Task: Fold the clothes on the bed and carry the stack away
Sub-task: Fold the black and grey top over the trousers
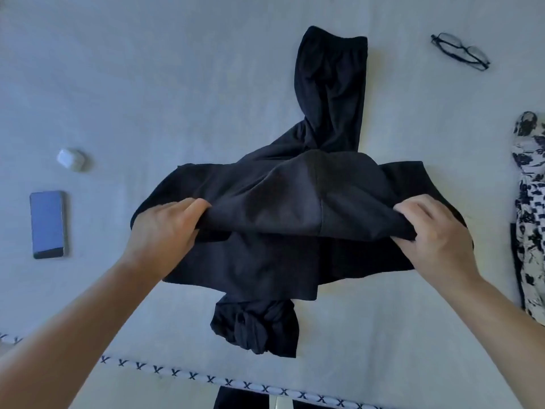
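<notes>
Black garment [283, 214] lies mid-frame on the bed [147, 84], its long axis running up the frame, its lifted fold (stretched crosswise) pinched by left hand [165, 228] and right hand [436, 228], both equally near.

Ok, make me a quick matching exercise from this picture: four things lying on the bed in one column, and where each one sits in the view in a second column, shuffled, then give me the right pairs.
Things:
1. phone
2. glasses
3. earbud case
4. patterned garment

Places:
A. right edge of the view
B. upper right, lying on the bed
C. far left, nearer the person
D. left, just beyond the phone

Pairs: 1-C, 2-B, 3-D, 4-A
</notes>
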